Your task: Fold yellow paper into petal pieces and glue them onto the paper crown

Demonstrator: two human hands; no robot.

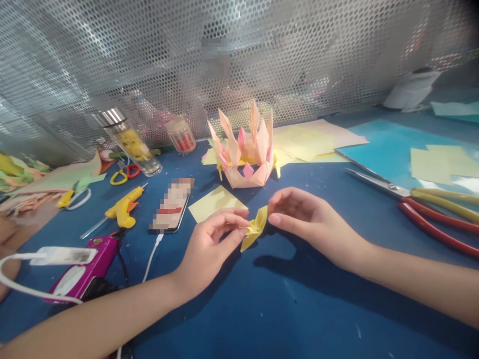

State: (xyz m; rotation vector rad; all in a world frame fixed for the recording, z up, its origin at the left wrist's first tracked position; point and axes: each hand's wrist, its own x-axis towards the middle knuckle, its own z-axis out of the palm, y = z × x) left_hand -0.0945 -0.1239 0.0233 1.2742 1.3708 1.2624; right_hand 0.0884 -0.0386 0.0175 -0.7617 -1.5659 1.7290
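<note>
Between thumb and fingers, my left hand (pixel 215 244) pinches a small folded piece of yellow paper (pixel 256 230). My right hand (pixel 309 219) is at the paper's right edge, fingers loosely curved and thumb apart from them; whether the fingertips touch the paper I cannot tell. Beneath and behind my left fingers lies a flat pale yellow paper square (pixel 215 202). Just beyond the hands stands a folded paper crown (pixel 249 177) with tall peach points, pink pieces and yellow pieces at its sides.
A phone (pixel 170 207) on a cable, a yellow glue gun (pixel 123 207) and a purple power strip (pixel 88 269) lie left. Behind them are a glass bottle (pixel 136 147) and a small jar (pixel 181 135). Large red-handled scissors (pixel 394 188) and blue paper (pixel 389 144) lie right.
</note>
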